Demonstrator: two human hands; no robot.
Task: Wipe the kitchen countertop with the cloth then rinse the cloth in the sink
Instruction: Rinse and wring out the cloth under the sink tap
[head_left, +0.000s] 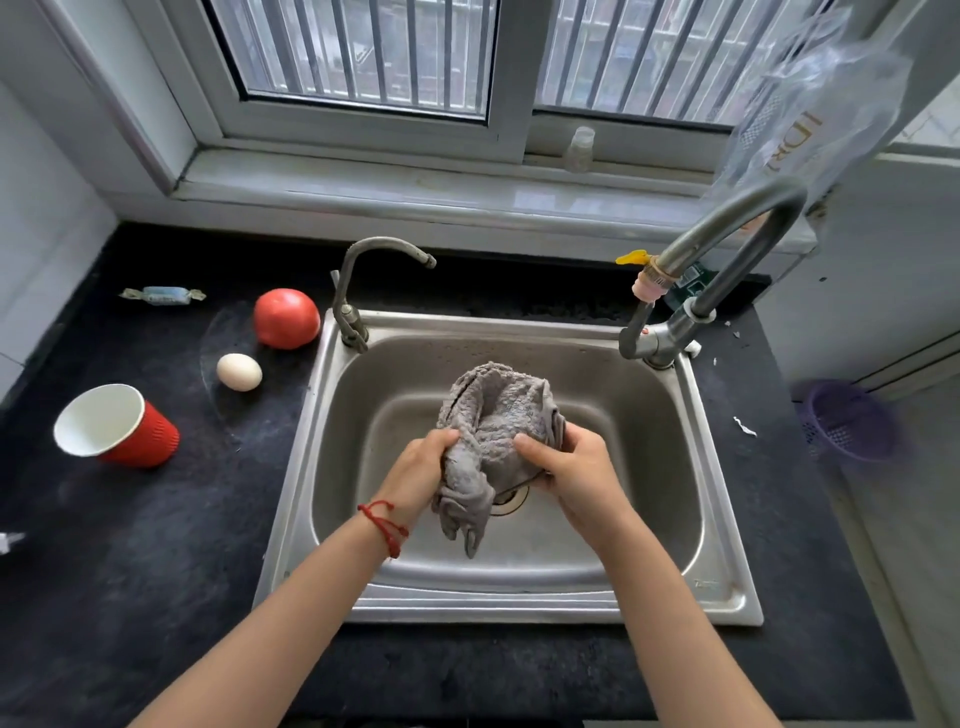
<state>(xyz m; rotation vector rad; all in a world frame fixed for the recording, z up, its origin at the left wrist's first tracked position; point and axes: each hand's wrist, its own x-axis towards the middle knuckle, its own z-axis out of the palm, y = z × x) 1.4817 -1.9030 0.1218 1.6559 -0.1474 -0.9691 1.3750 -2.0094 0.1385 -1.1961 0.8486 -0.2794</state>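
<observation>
A crumpled grey cloth (493, 426) is held over the steel sink (670, 457), above the drain. My left hand (421, 467) grips its left side, with a red string bracelet on that wrist. My right hand (571, 467) grips its right side. The cloth's lower end hangs down between my hands. The dark countertop (156, 545) surrounds the sink. No water is seen running from either tap.
A small tap (363, 291) stands at the sink's back left, a large curved tap (727, 260) at the back right. On the left counter lie a tomato (287, 318), an egg (239, 372), a red paper cup (117, 426) on its side and a wrapped candy (162, 295). A purple basket (847, 426) sits at right.
</observation>
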